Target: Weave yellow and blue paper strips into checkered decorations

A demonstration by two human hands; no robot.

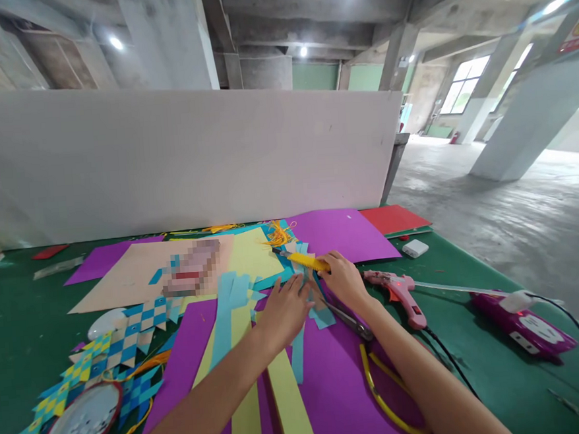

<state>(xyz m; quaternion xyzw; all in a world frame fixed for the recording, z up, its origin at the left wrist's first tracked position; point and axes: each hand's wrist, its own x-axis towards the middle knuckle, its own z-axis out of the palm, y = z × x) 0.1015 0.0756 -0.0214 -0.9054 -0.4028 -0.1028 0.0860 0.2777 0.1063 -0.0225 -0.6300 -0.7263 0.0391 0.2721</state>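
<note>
My right hand [344, 278] is closed around the near end of a yellow utility knife [305, 261], whose dark end points away to the left. Flat on the papers, with fingers spread, lies my left hand [287, 310], close to the knife. Light blue paper strips [231, 297] and yellow paper strips [290, 402] lie around and below it, over a purple sheet [330, 379]. A pair of scissors with yellow handles [373, 376] rests on that sheet, between my forearms. Some strips are hidden under my left hand.
To the right are a pink glue gun [399, 295], a purple power strip [525, 326] with a cord and a white adapter [415, 248]. Woven paper pieces [129, 334] and a round dish [81, 426] lie left. A white panel [181, 158] stands behind the green table [11, 342].
</note>
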